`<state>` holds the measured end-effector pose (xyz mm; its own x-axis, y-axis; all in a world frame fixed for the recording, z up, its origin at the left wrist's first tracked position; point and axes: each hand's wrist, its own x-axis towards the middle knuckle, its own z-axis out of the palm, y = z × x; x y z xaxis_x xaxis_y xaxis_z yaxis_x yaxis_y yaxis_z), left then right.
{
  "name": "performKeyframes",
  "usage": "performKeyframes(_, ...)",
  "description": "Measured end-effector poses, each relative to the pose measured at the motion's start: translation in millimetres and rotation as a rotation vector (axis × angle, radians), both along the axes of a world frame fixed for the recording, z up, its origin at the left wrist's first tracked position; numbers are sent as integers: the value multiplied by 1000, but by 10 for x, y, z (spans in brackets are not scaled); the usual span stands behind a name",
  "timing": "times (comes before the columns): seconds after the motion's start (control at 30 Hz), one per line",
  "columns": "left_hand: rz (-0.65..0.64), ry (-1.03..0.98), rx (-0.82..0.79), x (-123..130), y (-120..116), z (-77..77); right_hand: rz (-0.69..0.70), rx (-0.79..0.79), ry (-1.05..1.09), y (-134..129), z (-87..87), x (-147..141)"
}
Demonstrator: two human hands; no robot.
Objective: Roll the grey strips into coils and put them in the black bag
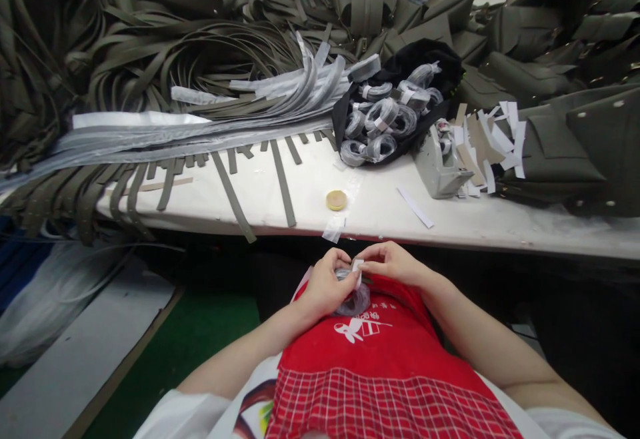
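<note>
Above the red apron, just off the table's front edge, my left hand is closed around a coiled strap in clear plastic. A white paper strip lies across the coil, and the left thumb presses near it. My right hand pinches the strip's upper end between thumb and fingers. Parts of the coil are hidden behind the left fingers. On the table ahead sits a round yellow-rimmed disc, apart from both hands.
A black bag holds several similar coils. Right of it stand a grey tape dispenser and loose paper strips. Plastic-wrapped straps lie along the left, some ends overhanging. Dark green bags are piled behind and right.
</note>
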<state>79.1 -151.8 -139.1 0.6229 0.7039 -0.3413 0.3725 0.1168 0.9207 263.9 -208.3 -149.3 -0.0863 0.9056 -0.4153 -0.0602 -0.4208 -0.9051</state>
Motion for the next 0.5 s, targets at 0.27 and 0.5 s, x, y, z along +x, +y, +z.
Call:
performKeyframes(0.27,-95,66,117,12,-7,57,117,9,-82,0,-22,-9)
performKeyframes(0.5,-407,200,-63,8,195,30,77,261,-723,-88,165,-131)
